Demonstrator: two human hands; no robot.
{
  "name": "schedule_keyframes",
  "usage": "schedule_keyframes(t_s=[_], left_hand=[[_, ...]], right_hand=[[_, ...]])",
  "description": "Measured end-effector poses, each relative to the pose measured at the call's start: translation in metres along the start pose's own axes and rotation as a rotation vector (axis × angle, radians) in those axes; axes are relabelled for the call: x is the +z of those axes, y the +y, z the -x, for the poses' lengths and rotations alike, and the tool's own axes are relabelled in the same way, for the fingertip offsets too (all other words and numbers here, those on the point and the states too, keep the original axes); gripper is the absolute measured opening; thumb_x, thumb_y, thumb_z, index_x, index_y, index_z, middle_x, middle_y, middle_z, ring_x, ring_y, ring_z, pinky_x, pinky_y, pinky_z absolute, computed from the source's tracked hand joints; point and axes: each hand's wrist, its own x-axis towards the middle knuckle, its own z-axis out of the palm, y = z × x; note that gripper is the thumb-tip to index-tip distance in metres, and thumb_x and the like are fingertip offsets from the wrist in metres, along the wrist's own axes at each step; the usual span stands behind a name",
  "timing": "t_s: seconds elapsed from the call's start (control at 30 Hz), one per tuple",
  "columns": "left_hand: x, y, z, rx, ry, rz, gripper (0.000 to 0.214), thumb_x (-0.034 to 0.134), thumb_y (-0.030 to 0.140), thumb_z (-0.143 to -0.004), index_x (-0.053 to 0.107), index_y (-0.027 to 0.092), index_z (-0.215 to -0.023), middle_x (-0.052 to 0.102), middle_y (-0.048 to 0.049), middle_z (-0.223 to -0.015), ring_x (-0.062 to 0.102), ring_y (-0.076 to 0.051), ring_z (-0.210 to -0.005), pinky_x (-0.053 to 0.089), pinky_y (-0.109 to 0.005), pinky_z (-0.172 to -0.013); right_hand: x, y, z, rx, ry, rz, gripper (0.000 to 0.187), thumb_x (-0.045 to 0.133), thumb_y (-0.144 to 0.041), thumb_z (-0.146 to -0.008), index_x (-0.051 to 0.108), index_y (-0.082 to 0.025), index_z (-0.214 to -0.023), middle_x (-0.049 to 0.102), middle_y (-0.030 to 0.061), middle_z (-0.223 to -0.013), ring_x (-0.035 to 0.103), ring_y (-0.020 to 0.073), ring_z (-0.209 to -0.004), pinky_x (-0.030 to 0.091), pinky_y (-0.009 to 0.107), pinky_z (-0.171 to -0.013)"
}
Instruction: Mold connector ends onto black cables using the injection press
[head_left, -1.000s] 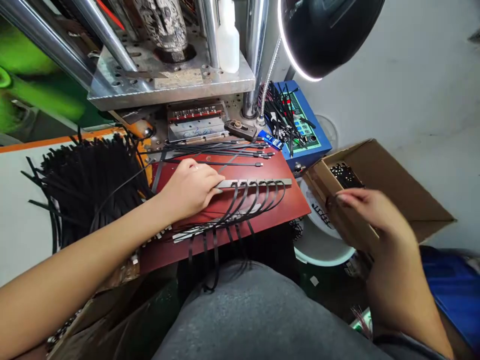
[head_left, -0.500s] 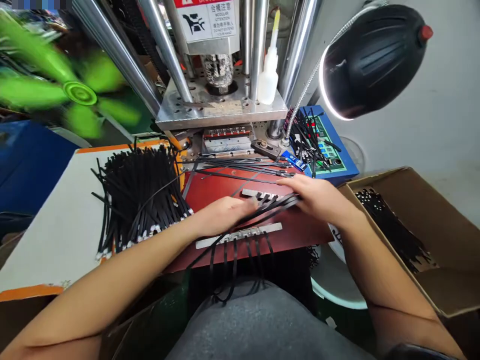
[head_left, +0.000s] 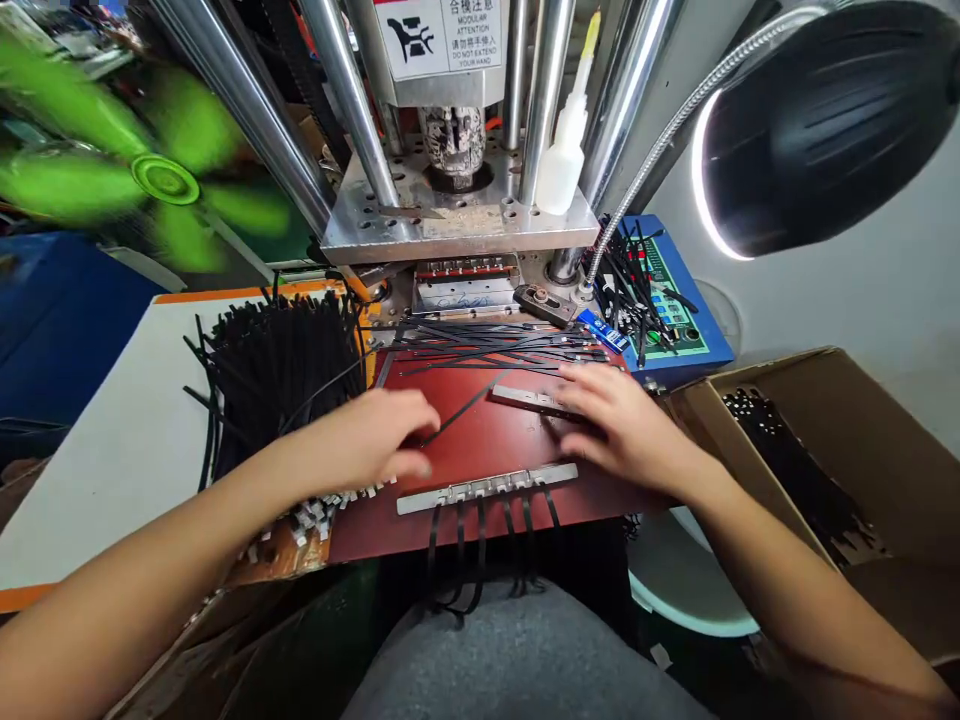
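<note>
My left hand (head_left: 375, 440) hovers low over the red work board (head_left: 487, 445), fingers curled loosely, beside a single loose black cable (head_left: 465, 408); I see nothing gripped in it. My right hand (head_left: 619, 425) lies on the board with its fingers spread over the right end of a bare metal fixture bar (head_left: 529, 399). Nearer me, a second metal bar (head_left: 487, 488) holds several black cables that hang off the board's front edge. More loose black cables (head_left: 495, 345) lie across the back of the board.
A press machine (head_left: 457, 215) with steel columns stands behind the board. A big bundle of black cables (head_left: 281, 365) lies left on the white table. A cardboard box (head_left: 825, 450) holding cables sits right, by a blue control panel (head_left: 667, 310). A black lamp (head_left: 825, 120) hangs overhead; a green fan (head_left: 157, 180) spins at left.
My right hand came from the cardboard box to the board. The cables that looped from the upper bar are gone from it. My left hand drew back to the left.
</note>
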Motion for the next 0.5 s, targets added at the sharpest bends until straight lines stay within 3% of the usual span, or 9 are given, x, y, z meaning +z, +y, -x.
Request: schedule_keyframes(t_s=[0.07, 0.13, 0.23, 0.33, 0.4, 0.5], left_hand=[[0.017, 0.011, 0.023, 0.055, -0.133, 0.034, 0.02, 0.071, 0.031, -0.084, 0.067, 0.021, -0.101, 0.067, -0.0024, -0.102, 0.064, -0.021, -0.094, 0.05, -0.031, -0.082], [0.031, 0.021, 0.033, 0.077, -0.137, -0.067, 0.01, 0.067, 0.026, -0.086, 0.067, 0.02, -0.094, 0.067, -0.0029, -0.096, 0.065, -0.022, -0.091, 0.051, -0.033, -0.081], [0.033, 0.013, 0.023, 0.03, -0.058, -0.232, 0.014, 0.056, 0.029, -0.093, 0.067, 0.019, -0.095, 0.069, -0.004, -0.091, 0.068, -0.024, -0.083, 0.052, -0.035, -0.075], [0.012, -0.026, -0.014, -0.107, 0.191, -0.331, 0.028, 0.042, 0.032, -0.1, 0.064, 0.019, -0.113, 0.07, -0.0069, -0.099, 0.069, -0.023, -0.085, 0.053, -0.034, -0.075], [-0.007, -0.059, -0.048, -0.19, 0.39, -0.345, 0.038, 0.034, 0.027, -0.102, 0.057, 0.017, -0.13, 0.066, -0.0128, -0.118, 0.067, -0.025, -0.099, 0.053, -0.037, -0.085], [-0.036, -0.105, -0.1, -0.303, 0.582, -0.1, 0.045, 0.033, 0.021, -0.099, 0.048, 0.016, -0.142, 0.059, -0.0145, -0.134, 0.061, -0.025, -0.116, 0.047, -0.041, -0.102]], right_hand=[[0.011, -0.02, 0.024, -0.083, -0.04, -0.081, 0.037, 0.062, -0.042, -0.093, 0.061, -0.023, -0.125, 0.044, 0.0084, -0.151, 0.036, 0.0346, -0.142, 0.034, 0.059, -0.115], [0.017, -0.032, 0.033, -0.127, -0.058, -0.063, 0.023, 0.054, -0.03, -0.098, 0.064, -0.027, -0.118, 0.052, 0.0026, -0.145, 0.04, 0.0316, -0.14, 0.032, 0.058, -0.117], [0.013, -0.018, 0.015, -0.126, -0.04, -0.027, 0.023, 0.047, -0.027, -0.102, 0.065, -0.024, -0.116, 0.068, 0.0056, -0.12, 0.062, 0.0258, -0.113, 0.05, 0.044, -0.101], [0.006, 0.027, -0.041, -0.063, 0.07, 0.012, 0.03, 0.045, -0.033, -0.102, 0.064, -0.016, -0.12, 0.07, 0.0112, -0.107, 0.065, 0.0242, -0.095, 0.056, 0.037, -0.084], [0.008, 0.062, -0.092, 0.014, 0.172, 0.008, 0.031, 0.045, -0.027, -0.1, 0.064, -0.014, -0.121, 0.068, 0.0135, -0.113, 0.063, 0.0256, -0.103, 0.054, 0.039, -0.092], [0.02, 0.101, -0.17, 0.221, 0.244, -0.038, 0.035, 0.043, -0.018, -0.094, 0.064, -0.012, -0.122, 0.069, 0.0135, -0.115, 0.06, 0.0268, -0.111, 0.048, 0.044, -0.104]])
